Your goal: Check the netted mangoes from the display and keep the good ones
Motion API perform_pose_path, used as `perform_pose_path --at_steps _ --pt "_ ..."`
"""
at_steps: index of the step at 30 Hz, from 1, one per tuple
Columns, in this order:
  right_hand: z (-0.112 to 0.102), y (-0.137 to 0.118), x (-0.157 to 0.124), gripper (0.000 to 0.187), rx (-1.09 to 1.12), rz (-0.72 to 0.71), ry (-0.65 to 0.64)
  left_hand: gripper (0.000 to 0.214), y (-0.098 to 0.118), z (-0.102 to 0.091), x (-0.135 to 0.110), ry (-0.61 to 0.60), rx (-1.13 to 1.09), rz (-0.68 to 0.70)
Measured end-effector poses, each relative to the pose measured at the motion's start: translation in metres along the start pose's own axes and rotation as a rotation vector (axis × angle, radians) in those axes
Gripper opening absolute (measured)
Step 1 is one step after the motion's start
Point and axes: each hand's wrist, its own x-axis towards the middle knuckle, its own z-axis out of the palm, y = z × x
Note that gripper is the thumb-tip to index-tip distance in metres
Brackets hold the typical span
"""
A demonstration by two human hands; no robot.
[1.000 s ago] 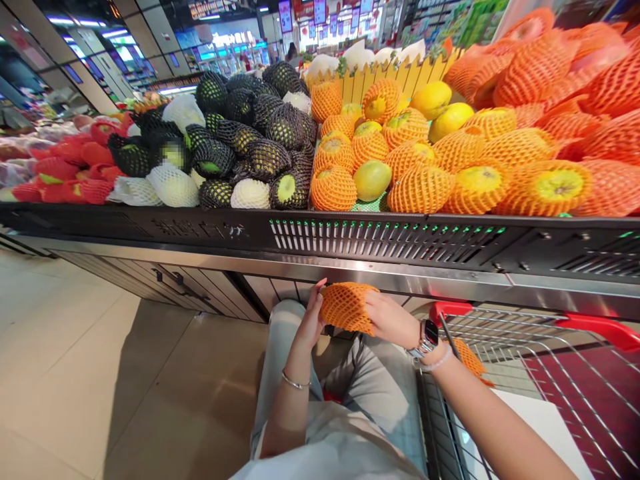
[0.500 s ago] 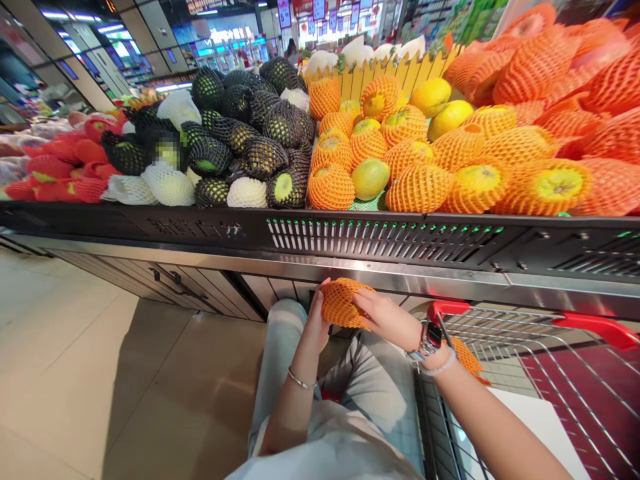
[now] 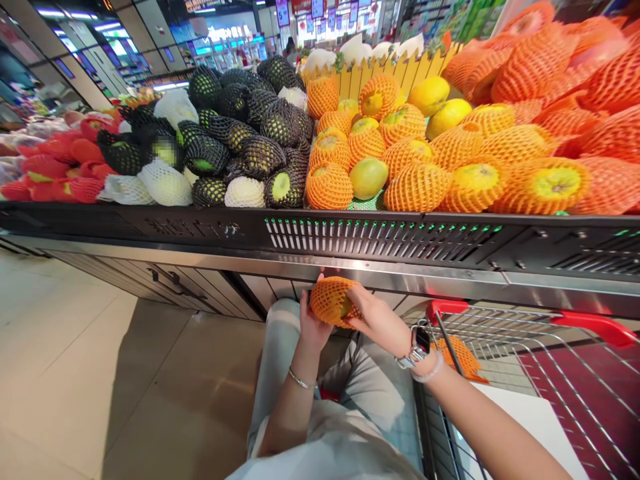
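Above my lap, both hands hold a melon in an orange foam net (image 3: 330,301); a bit of darker yellow skin shows through the mesh. My left hand (image 3: 314,327) cups it from the left and below, its fingertips partly hidden behind the net. From the right, my right hand (image 3: 377,317) grips the net's end with thumb and fingers. In front of my hands, a display bin holds netted yellow melons (image 3: 417,185), and one bare greenish-yellow melon (image 3: 369,178) lies near its front edge.
A black slotted bin wall (image 3: 380,237) and a metal ledge (image 3: 367,265) run across just beyond my hands. Dark-netted fruit (image 3: 263,155) lies to the left. On my right stands a shopping cart with a red-capped rim (image 3: 595,328); orange netting (image 3: 463,360) shows at it.
The netted melon and both hands have moved slightly left. The melon has turned in my hands, and my left fingers have opened wider around it.
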Motion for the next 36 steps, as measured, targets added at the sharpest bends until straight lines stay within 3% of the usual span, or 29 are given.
perform_pose_path --at_steps 4,7,11,13,19,26,31,36 --pt "-0.001 -0.014 0.002 0.025 -0.146 -0.126 0.061 0.072 0.001 -0.001 0.0 -0.138 -0.019 -0.058" --pt "-0.006 -0.019 0.0 0.021 -0.114 -0.293 0.206 0.065 0.002 0.002 -0.001 -0.087 -0.03 -0.074" --pt "-0.015 -0.022 -0.005 0.033 0.004 -0.429 0.406 0.056 0.003 0.008 -0.004 0.02 -0.062 -0.076" --pt "-0.015 -0.023 -0.006 0.038 -0.063 -0.396 0.435 0.052 0.004 0.012 -0.007 0.029 -0.051 -0.062" --pt "-0.001 -0.021 -0.002 0.057 -0.194 -0.296 0.217 0.054 0.001 0.025 -0.012 0.118 -0.117 -0.122" --pt "0.004 -0.017 -0.003 0.043 -0.133 -0.197 0.265 0.061 -0.012 0.025 -0.018 0.029 -0.288 -0.211" --pt "0.0 -0.016 -0.002 0.04 -0.11 -0.151 0.261 0.058 -0.023 0.013 -0.017 -0.061 -0.249 -0.241" --pt "-0.007 -0.013 0.0 0.042 0.009 -0.078 0.29 0.052 -0.025 0.013 -0.017 -0.073 -0.166 -0.258"
